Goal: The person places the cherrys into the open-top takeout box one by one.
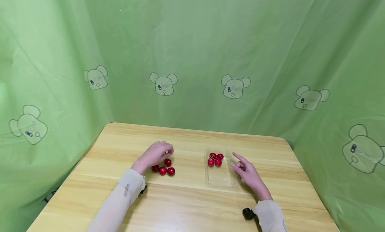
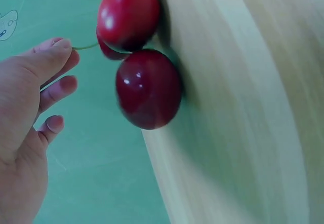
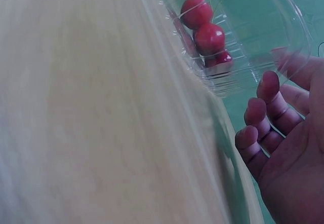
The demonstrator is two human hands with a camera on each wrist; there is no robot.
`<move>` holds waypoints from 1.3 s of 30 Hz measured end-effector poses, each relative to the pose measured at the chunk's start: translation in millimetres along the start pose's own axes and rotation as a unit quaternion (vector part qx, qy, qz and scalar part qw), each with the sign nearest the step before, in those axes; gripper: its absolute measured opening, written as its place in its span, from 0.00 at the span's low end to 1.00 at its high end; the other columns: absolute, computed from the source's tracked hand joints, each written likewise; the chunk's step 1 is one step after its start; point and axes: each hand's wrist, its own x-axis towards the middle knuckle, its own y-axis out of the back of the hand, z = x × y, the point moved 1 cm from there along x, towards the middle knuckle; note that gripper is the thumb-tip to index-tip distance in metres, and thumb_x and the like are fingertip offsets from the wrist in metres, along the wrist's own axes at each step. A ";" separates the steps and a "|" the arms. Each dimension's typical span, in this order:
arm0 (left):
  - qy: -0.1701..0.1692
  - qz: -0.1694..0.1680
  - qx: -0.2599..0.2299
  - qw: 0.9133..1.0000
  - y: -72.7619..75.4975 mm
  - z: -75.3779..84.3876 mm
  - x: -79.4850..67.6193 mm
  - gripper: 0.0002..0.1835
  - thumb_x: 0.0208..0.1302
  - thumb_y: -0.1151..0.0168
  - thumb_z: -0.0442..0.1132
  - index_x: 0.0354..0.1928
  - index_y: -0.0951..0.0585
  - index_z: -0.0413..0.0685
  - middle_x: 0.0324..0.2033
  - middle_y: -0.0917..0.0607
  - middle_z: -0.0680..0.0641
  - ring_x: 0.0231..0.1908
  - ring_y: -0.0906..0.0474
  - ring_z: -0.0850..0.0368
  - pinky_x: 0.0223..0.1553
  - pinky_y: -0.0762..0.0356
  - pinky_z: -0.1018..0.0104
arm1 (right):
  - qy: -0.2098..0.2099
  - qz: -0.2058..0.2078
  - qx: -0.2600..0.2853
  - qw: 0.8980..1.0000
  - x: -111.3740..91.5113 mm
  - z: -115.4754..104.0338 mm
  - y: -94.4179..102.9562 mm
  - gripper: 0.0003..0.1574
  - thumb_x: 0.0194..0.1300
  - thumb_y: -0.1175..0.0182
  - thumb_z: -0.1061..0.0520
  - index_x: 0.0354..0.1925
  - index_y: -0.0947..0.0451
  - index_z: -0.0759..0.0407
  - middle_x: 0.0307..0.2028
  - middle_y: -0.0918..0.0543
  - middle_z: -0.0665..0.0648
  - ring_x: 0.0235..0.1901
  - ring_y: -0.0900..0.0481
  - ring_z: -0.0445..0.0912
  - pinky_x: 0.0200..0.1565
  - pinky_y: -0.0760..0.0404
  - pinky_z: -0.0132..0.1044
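Observation:
My left hand (image 1: 156, 154) is over a small group of red cherries (image 1: 163, 171) on the left of the table. In the left wrist view its thumb and forefinger pinch a thin green cherry stem (image 2: 85, 47), while the other fingers curve loosely. That stem leads to a cherry partly hidden behind nearer ones. A clear plastic container (image 1: 222, 178) stands right of centre with several cherries (image 1: 218, 162) at its far left. Beside the container's right wall is my right hand (image 1: 248, 173), forefinger extended and other fingers loosely bent, holding nothing; whether it touches the wall I cannot tell.
A light wooden table (image 1: 186, 205) carries everything. Green curtains (image 1: 198, 105) printed with bear heads surround its back and sides. Near the right wrist there is a small black device (image 1: 248, 213). Bare wood lies between the cherry group and the container.

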 end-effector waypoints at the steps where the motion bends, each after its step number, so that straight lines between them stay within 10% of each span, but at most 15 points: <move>1: -0.002 0.004 -0.002 1.000 1.0 0.5 0.0 0.03 0.68 0.31 0.35 0.40 0.16 0.50 0.34 0.15 0.57 0.38 0.21 0.60 0.49 0.24 0.60 | 0.000 0.000 0.001 1.000 -0.1 -0.4 0.2 0.38 0.78 0.41 0.56 0.78 0.41 0.64 0.33 0.21 0.65 0.25 0.29 0.41 0.28 0.25 0.33; 39: 0.018 0.038 -0.104 0.994 4.0 17.9 4.3 0.04 0.67 0.30 0.38 0.38 0.16 0.55 0.34 0.15 0.58 0.39 0.18 0.62 0.48 0.18 0.59 | 0.010 0.004 0.003 1.000 0.0 0.4 -0.1 0.37 0.77 0.41 0.57 0.77 0.40 0.66 0.32 0.21 0.66 0.24 0.29 0.39 0.26 0.25 0.32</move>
